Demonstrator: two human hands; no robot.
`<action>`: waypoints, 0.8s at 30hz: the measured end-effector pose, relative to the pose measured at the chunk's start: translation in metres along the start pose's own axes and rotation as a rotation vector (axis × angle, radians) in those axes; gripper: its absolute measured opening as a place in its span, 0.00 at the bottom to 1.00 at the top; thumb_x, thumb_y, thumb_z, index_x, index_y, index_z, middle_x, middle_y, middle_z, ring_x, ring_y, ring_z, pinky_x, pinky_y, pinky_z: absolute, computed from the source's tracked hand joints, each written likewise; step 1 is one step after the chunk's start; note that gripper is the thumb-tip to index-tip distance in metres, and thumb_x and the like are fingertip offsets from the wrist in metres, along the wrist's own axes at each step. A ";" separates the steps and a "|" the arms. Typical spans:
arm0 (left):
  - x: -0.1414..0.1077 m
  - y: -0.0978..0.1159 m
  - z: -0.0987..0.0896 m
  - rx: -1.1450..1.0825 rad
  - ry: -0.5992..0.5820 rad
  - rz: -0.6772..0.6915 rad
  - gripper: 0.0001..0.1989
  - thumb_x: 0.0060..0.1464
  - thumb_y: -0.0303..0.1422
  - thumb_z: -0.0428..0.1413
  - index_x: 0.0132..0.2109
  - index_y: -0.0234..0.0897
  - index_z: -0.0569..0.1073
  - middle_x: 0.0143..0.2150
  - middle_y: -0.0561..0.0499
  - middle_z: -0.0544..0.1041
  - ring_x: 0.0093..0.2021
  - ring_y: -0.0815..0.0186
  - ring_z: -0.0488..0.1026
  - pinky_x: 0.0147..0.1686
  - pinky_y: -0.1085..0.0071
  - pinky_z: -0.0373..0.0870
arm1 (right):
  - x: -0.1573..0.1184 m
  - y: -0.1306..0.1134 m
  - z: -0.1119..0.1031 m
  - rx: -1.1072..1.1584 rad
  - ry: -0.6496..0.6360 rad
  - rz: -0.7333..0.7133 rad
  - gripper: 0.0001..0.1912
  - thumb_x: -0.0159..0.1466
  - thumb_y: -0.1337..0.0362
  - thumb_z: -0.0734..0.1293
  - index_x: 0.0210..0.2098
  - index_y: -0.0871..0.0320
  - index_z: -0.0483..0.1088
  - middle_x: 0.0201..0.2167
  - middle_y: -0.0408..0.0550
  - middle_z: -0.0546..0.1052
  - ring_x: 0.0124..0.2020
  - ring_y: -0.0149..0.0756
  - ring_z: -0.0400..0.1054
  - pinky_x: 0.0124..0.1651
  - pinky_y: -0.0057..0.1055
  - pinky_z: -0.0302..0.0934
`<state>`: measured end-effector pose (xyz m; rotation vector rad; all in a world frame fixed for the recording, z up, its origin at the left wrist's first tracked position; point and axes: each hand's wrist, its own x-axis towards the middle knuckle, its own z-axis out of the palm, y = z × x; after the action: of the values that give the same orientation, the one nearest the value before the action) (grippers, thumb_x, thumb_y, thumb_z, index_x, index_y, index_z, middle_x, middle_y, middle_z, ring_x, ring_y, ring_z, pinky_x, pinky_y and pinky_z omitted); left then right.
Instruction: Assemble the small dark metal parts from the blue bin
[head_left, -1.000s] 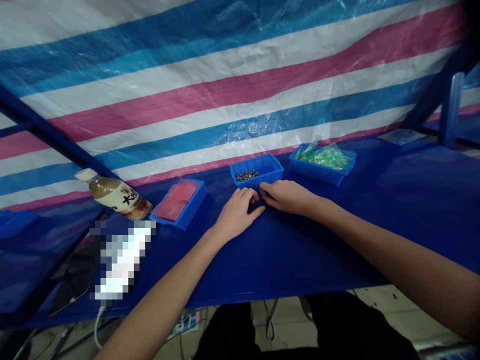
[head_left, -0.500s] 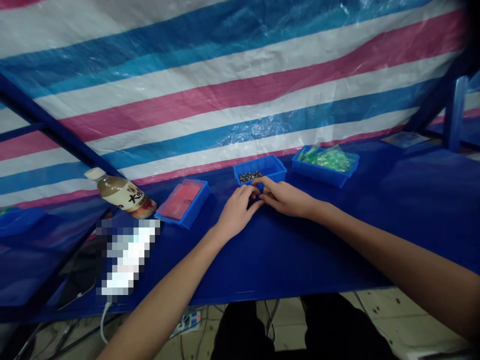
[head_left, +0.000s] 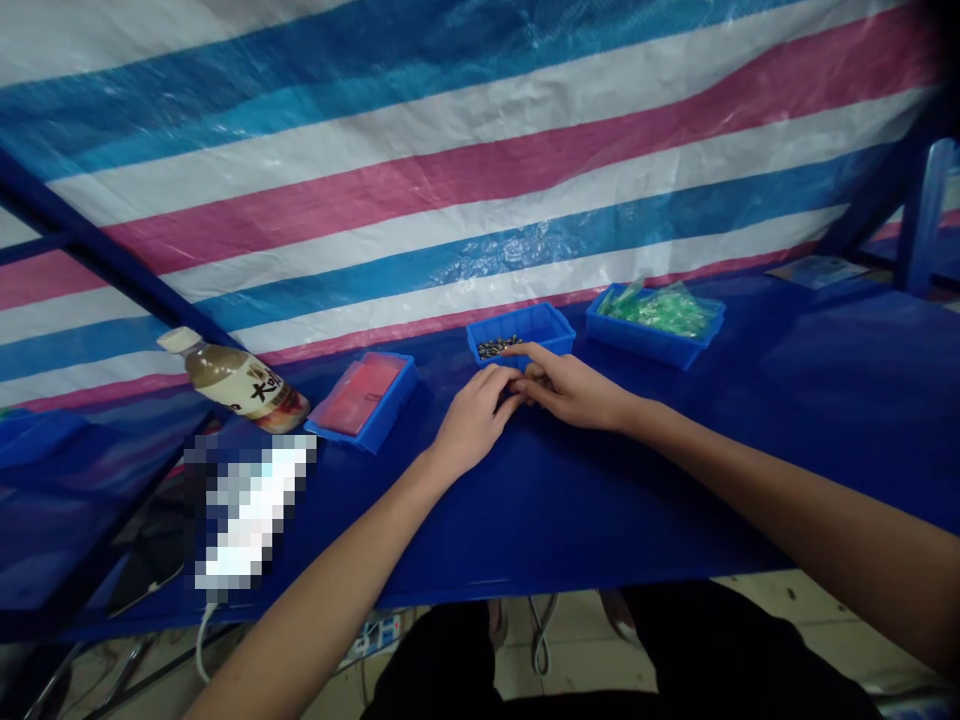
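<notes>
The left hand (head_left: 472,415) and right hand (head_left: 574,388) meet at the fingertips at the centre of the frame, above a blue smooth-surfaced table (head_left: 600,510). Both hands are narrowed to a pinch; whether a small part is held between the fingers cannot be told. The right index finger is extended and overlaps the near rim of a blue rectangular plastic tray (head_left: 525,320) just beyond the hands; contact with the rim cannot be confirmed. Small dark metallic parts (head_left: 495,347) lie in the left portion of this tray. Right of centre, near the tray's right end, a second blue plastic bin (head_left: 651,345) holds green plastic packets (head_left: 671,312), heaped to its rim. Left of centre, a blue plastic box (head_left: 390,405) carries flat red packs (head_left: 364,393); a gap of table surface separates it from the left hand. A labelled clear plastic bottle (head_left: 236,383) lies beyond its left edge. The table surface extends from the hands to the front edge at lower centre, and rightward beyond the right forearm.
</notes>
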<state>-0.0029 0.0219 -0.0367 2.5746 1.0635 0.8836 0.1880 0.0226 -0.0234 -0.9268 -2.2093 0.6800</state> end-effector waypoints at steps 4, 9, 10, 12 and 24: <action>0.000 0.000 -0.001 -0.012 0.011 -0.001 0.09 0.62 0.30 0.52 0.50 0.40 0.68 0.45 0.49 0.72 0.44 0.64 0.71 0.45 0.67 0.69 | 0.001 0.001 0.000 0.011 0.010 -0.016 0.25 0.68 0.64 0.58 0.63 0.58 0.53 0.28 0.42 0.73 0.28 0.33 0.68 0.32 0.28 0.59; 0.000 0.001 -0.003 -0.039 -0.020 0.002 0.10 0.62 0.30 0.52 0.51 0.40 0.68 0.45 0.49 0.72 0.45 0.64 0.71 0.45 0.67 0.69 | 0.001 0.003 0.002 0.044 -0.010 -0.015 0.25 0.67 0.65 0.59 0.63 0.57 0.53 0.34 0.45 0.74 0.33 0.34 0.70 0.36 0.29 0.62; 0.000 0.002 -0.003 -0.044 -0.029 0.005 0.11 0.62 0.30 0.51 0.51 0.40 0.68 0.45 0.49 0.72 0.45 0.64 0.71 0.45 0.67 0.69 | 0.001 0.003 0.002 0.051 -0.018 -0.011 0.26 0.67 0.66 0.59 0.63 0.57 0.53 0.34 0.45 0.74 0.33 0.34 0.70 0.37 0.30 0.62; 0.000 0.003 -0.004 -0.046 -0.045 0.011 0.11 0.63 0.30 0.50 0.51 0.41 0.69 0.45 0.49 0.72 0.45 0.64 0.71 0.46 0.67 0.69 | 0.001 0.003 0.002 0.056 -0.031 -0.001 0.26 0.67 0.66 0.59 0.64 0.57 0.53 0.34 0.45 0.74 0.33 0.34 0.70 0.37 0.30 0.62; -0.001 0.002 -0.001 -0.059 0.069 -0.037 0.03 0.62 0.29 0.51 0.44 0.39 0.67 0.41 0.50 0.72 0.42 0.66 0.71 0.43 0.69 0.68 | 0.001 -0.001 0.001 -0.042 0.018 0.033 0.17 0.69 0.60 0.58 0.55 0.61 0.63 0.27 0.43 0.72 0.28 0.32 0.65 0.32 0.27 0.55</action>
<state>-0.0027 0.0200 -0.0356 2.4844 1.0832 0.9861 0.1868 0.0228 -0.0229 -0.9889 -2.2046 0.6405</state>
